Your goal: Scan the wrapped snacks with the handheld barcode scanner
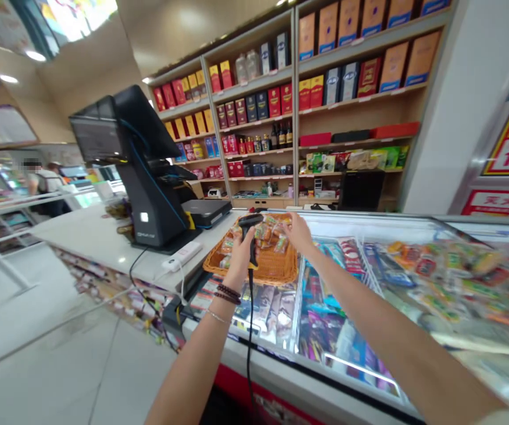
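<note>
My left hand (240, 251) is wrapped round the handle of a black barcode scanner (251, 222), whose cable hangs down over the freezer's front. The scanner's head is above an orange woven basket (276, 270) holding several small wrapped snack packets (263, 233). At the basket's right side my right hand (297, 233) has its fingers bent together by the packets. Whether a packet is between those fingers is too small to make out. The basket rests on the glass top of a chest freezer (347, 360).
A black checkout terminal (148, 195) stands on the white counter (72, 227) at left, with a flat black device (205, 211) and a white power strip (183, 255) beside it. Shelves of boxed bottles (254, 109) line the back. People (48, 183) stand far left.
</note>
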The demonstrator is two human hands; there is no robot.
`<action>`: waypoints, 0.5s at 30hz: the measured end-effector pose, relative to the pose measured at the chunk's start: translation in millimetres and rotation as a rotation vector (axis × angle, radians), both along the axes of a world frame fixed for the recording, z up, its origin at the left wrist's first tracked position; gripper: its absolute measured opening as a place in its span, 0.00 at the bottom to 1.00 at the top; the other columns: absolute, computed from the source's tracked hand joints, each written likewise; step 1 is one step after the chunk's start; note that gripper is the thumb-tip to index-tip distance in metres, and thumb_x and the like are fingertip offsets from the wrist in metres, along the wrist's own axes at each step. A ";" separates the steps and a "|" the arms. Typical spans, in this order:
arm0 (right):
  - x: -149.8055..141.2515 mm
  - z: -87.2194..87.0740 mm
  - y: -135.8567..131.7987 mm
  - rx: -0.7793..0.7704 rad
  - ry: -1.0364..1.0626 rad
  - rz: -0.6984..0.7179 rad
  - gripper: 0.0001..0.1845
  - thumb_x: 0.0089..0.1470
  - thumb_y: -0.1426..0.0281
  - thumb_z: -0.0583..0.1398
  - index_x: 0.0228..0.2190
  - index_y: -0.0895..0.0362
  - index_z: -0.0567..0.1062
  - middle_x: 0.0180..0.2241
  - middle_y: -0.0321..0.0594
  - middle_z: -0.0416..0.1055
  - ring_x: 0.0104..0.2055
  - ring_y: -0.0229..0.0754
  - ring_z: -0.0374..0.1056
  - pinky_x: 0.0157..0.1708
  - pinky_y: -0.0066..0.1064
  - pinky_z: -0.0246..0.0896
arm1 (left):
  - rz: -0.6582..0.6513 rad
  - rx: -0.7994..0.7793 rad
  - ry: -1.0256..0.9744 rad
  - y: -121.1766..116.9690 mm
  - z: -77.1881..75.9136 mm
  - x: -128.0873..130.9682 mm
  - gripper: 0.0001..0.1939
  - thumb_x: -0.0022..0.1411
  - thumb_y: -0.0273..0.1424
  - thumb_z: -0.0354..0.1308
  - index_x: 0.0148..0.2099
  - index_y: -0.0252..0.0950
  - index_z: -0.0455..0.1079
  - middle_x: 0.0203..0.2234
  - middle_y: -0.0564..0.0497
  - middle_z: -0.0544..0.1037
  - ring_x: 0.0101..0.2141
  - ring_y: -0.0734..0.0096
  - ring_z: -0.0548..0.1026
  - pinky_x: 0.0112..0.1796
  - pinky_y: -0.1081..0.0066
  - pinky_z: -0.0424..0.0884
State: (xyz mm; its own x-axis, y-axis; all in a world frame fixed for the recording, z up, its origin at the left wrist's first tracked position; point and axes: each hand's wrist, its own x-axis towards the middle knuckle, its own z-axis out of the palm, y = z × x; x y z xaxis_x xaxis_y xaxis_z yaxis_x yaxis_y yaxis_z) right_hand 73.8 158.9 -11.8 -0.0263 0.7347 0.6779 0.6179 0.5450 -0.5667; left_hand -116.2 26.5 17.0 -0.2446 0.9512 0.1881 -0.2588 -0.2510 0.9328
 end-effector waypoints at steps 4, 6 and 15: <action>-82.5 -11.0 5.7 -0.213 -0.077 0.113 0.30 0.62 0.79 0.59 0.64 0.58 0.76 0.64 0.55 0.79 0.69 0.55 0.73 0.72 0.48 0.63 | 0.118 -0.080 0.024 5.9 -15.3 -38.7 0.32 0.53 0.59 0.78 0.34 0.39 0.69 0.20 0.57 0.72 0.17 0.77 0.66 0.19 0.75 0.60; -107.1 -15.3 8.4 -0.312 -0.111 0.116 0.31 0.63 0.80 0.59 0.66 0.59 0.75 0.66 0.56 0.79 0.69 0.55 0.73 0.72 0.46 0.64 | 0.126 -0.131 0.031 9.3 -24.8 -48.9 0.31 0.55 0.60 0.77 0.33 0.39 0.69 0.18 0.57 0.70 0.16 0.76 0.64 0.19 0.73 0.58; -133.4 -22.1 22.2 -0.542 -0.267 -0.019 0.37 0.61 0.67 0.71 0.68 0.57 0.73 0.72 0.62 0.69 0.73 0.63 0.67 0.65 0.46 0.67 | 0.077 -0.146 -0.085 19.2 -52.0 -64.3 0.37 0.52 0.68 0.73 0.29 0.40 0.68 0.18 0.55 0.67 0.19 0.73 0.64 0.22 0.71 0.60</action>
State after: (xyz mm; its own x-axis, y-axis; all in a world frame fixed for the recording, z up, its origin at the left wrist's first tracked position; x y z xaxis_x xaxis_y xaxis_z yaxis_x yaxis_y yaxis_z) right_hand -59.5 181.1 -33.9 -0.1273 0.9756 0.1788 0.7842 0.2094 -0.5841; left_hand -180.5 45.7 -35.0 -0.3272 0.9446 0.0250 -0.3238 -0.1369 0.9362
